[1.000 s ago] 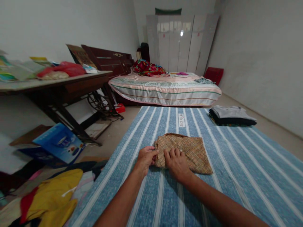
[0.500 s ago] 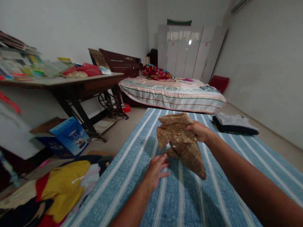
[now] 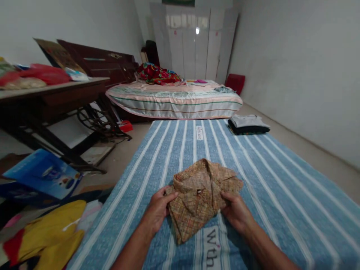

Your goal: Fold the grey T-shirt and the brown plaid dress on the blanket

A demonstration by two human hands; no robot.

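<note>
A brown checked garment [image 3: 194,191], bunched and partly folded, is spread between my hands over the blue striped cover [image 3: 157,165]. What kind of garment it is, I cannot make out for sure. My left hand [image 3: 159,206] pinches its left edge, thumb on top. On the other side, my right hand [image 3: 236,210] grips the lower right part between thumb and fingers. One corner of the cloth points down toward me, left of the printed lettering on the cover.
Folded clothes, grey over black [image 3: 247,123], lie at the cover's far right. A heap of clothes with a yellow piece [image 3: 56,225] is at lower left, near a blue box [image 3: 47,174]. A sewing-machine table [image 3: 84,84] stands left; another bed [image 3: 174,101] is beyond.
My left hand has taken hold of the brown garment, which came down nearer to me and is spread wider. My view has turned to the right.
</note>
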